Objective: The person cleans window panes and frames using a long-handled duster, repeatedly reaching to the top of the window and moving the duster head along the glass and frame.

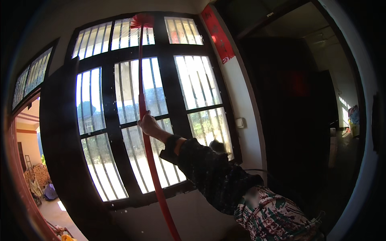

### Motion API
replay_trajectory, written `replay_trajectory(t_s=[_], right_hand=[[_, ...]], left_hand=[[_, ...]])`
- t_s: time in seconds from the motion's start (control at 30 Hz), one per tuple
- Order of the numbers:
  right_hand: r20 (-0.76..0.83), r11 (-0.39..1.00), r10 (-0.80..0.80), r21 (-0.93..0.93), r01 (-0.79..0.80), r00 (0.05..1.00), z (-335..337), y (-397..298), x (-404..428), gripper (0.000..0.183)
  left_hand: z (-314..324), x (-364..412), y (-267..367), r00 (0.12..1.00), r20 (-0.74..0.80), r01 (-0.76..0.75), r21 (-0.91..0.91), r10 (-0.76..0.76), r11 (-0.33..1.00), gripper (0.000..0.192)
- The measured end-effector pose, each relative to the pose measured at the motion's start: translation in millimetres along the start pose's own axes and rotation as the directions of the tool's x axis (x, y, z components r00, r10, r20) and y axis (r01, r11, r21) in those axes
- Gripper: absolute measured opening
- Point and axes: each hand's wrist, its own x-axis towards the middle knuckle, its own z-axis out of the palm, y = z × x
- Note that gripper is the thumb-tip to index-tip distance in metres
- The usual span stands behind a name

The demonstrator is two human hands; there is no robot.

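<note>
My right hand point(149, 124) is closed around the red pole point(154, 171) of a long-handled duster, at about the pole's middle. The red bristle head point(143, 21) is up against the top row of panes of a barred window point(169, 78), near the frame's upper edge. From the head the pole runs down in front of the panes and leaves the view at the bottom. A dark, rolled-back sleeve point(211, 168) covers my right forearm, with patterned cloth at the upper arm. My left hand is out of view.
An open doorway point(13, 144) at the left shows stacked firewood point(40, 174) outside. Right of the window are a red paper banner point(218, 34), a light switch point(240, 123) and a dark doorway into another room. A dark door panel point(60, 126) stands left of the window.
</note>
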Motion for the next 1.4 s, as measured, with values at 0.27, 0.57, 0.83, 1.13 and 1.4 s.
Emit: replay_trajectory(t_s=[0.27,0.57,0.83,1.13,1.4], right_hand=[[-0.015,0.967,0.037,-0.250,-0.040,0.999,-96,87,132,0.058],[-0.190,0.980,0.086,-0.163,-0.118,0.978,-141,176,97,0.041],[0.181,0.939,0.252,0.191,-0.285,0.951,-126,165,-155,0.043],[0.226,0.968,0.126,0.184,-0.169,0.966,-120,191,-87,0.038],[-0.004,0.941,0.108,-0.321,-0.103,0.994,-240,235,118,0.057]], left_hand=[[123,135,14,0.957,0.036,-0.286,-0.038,0.287,0.958,0.035],[143,131,43,0.950,0.089,-0.308,0.132,0.298,0.942,0.034],[147,131,-55,0.943,0.199,-0.293,0.120,0.267,0.948,0.035],[168,138,-98,0.940,0.147,-0.324,0.098,0.309,0.941,0.036],[318,160,71,0.903,0.242,-0.340,-0.105,0.355,0.935,0.036]])
